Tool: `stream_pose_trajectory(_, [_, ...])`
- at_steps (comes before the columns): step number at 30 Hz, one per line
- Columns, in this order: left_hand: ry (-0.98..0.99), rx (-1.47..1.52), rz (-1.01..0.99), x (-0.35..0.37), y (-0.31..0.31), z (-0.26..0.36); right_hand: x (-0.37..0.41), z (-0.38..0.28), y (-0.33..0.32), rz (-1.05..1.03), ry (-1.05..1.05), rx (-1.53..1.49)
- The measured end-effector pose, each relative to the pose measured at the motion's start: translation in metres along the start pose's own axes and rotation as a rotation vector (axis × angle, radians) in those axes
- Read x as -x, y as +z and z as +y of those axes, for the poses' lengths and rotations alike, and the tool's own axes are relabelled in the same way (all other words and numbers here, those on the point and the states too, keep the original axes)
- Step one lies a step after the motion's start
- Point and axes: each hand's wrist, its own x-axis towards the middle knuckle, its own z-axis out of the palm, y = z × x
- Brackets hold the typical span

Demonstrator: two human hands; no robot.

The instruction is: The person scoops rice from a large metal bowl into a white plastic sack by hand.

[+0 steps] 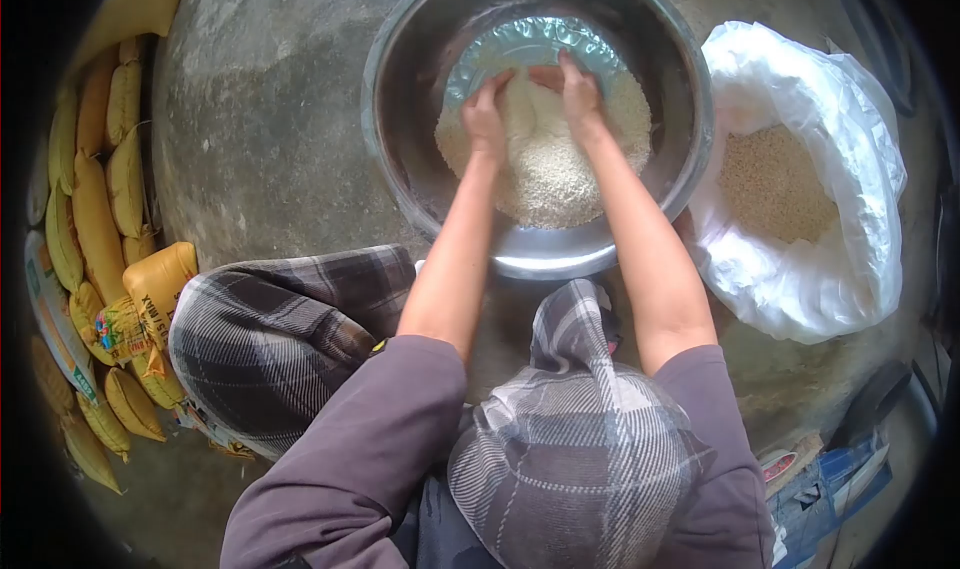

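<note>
A wide metal basin [400, 184] stands on the floor in front of me, holding a pile of pale grain that looks like rice [550, 184]. At the basin's far side, a shiny plate with a scalloped rim [525, 37] is partly covered by the grain. My left hand [484, 117] is cupped against the left side of a mound of grain near the plate. Opposite it, my right hand [578, 97] curves around the mound's right side, with fingers directed inward. Both hands touch the grain with fingers extended; some fingertips are hard to make out.
Right of the basin stands an open white plastic sack [860, 189] containing brownish grain [775, 184]. Several filled yellowish sacks [100, 229] are stacked at the left. My knees, in plaid cloth [580, 459], are close to the basin. A blue item [825, 504] lies at lower right.
</note>
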Motion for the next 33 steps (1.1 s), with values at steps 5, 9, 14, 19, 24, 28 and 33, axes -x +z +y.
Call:
stream_pose_trajectory(5, [-0.128, 0.384, -0.034, 0.009, 0.043, -0.004, -0.003, 0.015, -0.003, 0.172, -0.067, -0.059])
stream_pose_trajectory(9, [-0.192, 0.459, -0.052, 0.015, 0.054, -0.003, 0.01, 0.005, 0.0, 0.251, -0.145, -0.32])
stream_pose_trajectory(14, [-0.255, 0.816, -0.028, 0.027, 0.07, -0.006, 0.028, -0.002, -0.004, 0.293, -0.189, -0.292])
stream_pose_trajectory(19, [-0.256, 0.87, -0.084, 0.048, 0.074, 0.023, 0.062, -0.028, 0.004, 0.227, -0.178, -0.663])
stream_pose_trajectory(24, [-0.251, 0.789, -0.187, 0.07, 0.078, 0.06, 0.087, -0.049, 0.007, 0.21, -0.199, -0.711])
stream_pose_trajectory(28, [-0.307, 0.816, -0.155, 0.071, 0.076, 0.046, 0.087, -0.038, 0.001, 0.211, -0.185, -0.772])
stream_pose_trajectory(33, [-0.359, 0.857, -0.155, 0.079, 0.073, 0.038, 0.101, -0.037, -0.002, 0.248, -0.173, -0.761])
